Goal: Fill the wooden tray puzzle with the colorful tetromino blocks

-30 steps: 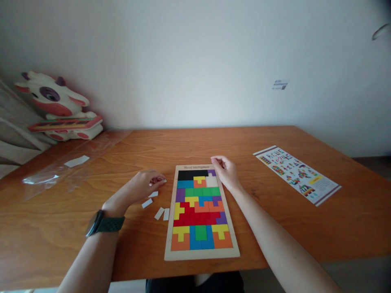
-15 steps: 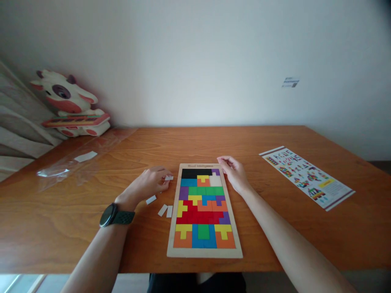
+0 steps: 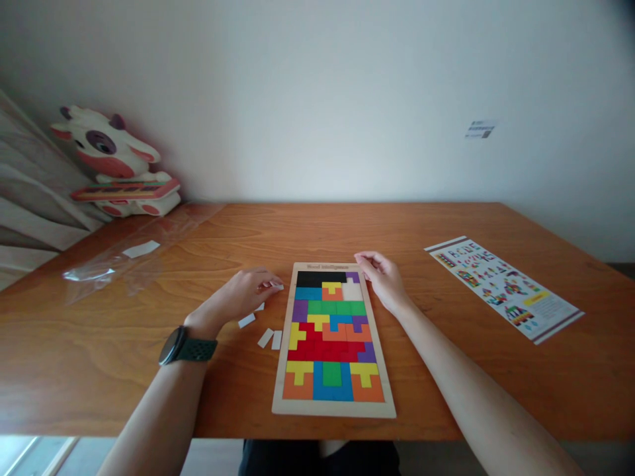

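Observation:
A wooden puzzle board (image 3: 285,383) filled with coloured block pieces lies flat on the table in front of me. My left hand (image 3: 243,294) rests just left of the board's top corner, fingers pinched on a small white piece (image 3: 276,286). My right hand (image 3: 384,281) sits at the board's upper right edge with fingers curled against the rim, beside a white piece (image 3: 352,291) set in the board. Three more white pieces (image 3: 268,337) lie loose on the table left of the board.
A printed instruction sheet (image 3: 501,284) lies at the right of the wooden table (image 3: 446,370). A clear plastic bag (image 3: 119,261) lies at the far left. A cow-shaped toy (image 3: 112,162) stands against the wall at the back left.
My left hand has lifted a white piece from the loose ones and slid it right toward the board's top left corner. My right hand stays at the board's upper right edge.

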`<state>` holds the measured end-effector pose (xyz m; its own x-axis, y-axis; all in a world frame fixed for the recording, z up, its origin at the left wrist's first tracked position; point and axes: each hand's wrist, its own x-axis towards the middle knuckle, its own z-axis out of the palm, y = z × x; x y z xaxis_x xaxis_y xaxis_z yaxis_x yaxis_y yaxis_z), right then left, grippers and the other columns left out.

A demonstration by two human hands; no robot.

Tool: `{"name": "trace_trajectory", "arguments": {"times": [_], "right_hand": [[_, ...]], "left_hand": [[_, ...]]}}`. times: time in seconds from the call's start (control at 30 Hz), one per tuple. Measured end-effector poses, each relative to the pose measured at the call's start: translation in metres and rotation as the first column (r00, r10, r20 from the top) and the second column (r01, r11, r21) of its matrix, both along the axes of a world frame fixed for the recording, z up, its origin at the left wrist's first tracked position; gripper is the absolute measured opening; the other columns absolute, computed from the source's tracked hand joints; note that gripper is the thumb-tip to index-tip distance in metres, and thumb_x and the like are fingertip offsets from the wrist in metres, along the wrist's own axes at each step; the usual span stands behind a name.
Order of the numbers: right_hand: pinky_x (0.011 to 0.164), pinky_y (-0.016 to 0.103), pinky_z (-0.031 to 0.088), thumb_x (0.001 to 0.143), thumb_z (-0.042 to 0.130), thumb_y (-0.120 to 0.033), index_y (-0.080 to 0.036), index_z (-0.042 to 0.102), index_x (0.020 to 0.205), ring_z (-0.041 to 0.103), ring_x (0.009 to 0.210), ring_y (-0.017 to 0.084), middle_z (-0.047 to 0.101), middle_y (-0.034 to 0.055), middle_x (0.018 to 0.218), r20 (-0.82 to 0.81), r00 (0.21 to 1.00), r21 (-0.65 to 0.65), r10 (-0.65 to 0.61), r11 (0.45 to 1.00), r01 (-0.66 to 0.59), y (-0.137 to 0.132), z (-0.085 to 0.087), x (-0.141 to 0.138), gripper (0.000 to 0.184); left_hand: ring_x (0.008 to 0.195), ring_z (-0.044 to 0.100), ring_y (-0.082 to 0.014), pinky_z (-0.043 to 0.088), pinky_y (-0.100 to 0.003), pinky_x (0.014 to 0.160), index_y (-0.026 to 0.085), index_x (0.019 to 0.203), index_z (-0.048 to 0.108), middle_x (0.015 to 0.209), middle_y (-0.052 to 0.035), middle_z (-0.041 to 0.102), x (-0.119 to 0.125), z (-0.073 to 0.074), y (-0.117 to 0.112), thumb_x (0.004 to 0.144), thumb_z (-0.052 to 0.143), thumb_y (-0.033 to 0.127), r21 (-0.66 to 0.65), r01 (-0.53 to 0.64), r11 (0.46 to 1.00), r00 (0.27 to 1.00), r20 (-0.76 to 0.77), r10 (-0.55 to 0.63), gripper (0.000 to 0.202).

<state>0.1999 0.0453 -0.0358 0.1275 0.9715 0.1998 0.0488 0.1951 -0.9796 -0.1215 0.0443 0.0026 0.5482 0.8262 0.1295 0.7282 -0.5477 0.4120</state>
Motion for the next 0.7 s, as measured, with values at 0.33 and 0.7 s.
{"name": "trace_trajectory", "arguments": {"times": [0.33,0.7], "right_hand": [[0.057,0.025,0.042,0.078,0.071,-0.052,-0.018,0.068,0.092,0.054,0.065,0.013,0.062,0.0009,0.074,0.011,1.0,0.013,-0.001,1.0,0.001,0.002,-0.006,0.001,0.037],[0.07,0.03,0.052,0.093,0.059,-0.027,-0.021,0.065,0.108,0.064,0.076,0.016,0.07,0.0049,0.089,0.581,0.811,0.305,0.075,0.903,-0.303,-0.025,0.012,-0.016,0.018]], "left_hand": [[0.08,0.07,-0.0171,0.056,-0.027,0.072,0.02,0.097,0.073,0.091,-0.0035,0.075,0.0,-0.003,0.002,0.084,0.063,0.036,-0.256,-0.092,0.962,0.983,0.129,0.128,0.023],[0.079,0.068,-0.0153,0.055,-0.025,0.074,0.019,0.095,0.073,0.091,-0.0041,0.074,0.022,0.001,-0.008,0.09,0.059,0.028,0.032,0.034,0.999,0.972,0.23,-0.041,0.018]]}}
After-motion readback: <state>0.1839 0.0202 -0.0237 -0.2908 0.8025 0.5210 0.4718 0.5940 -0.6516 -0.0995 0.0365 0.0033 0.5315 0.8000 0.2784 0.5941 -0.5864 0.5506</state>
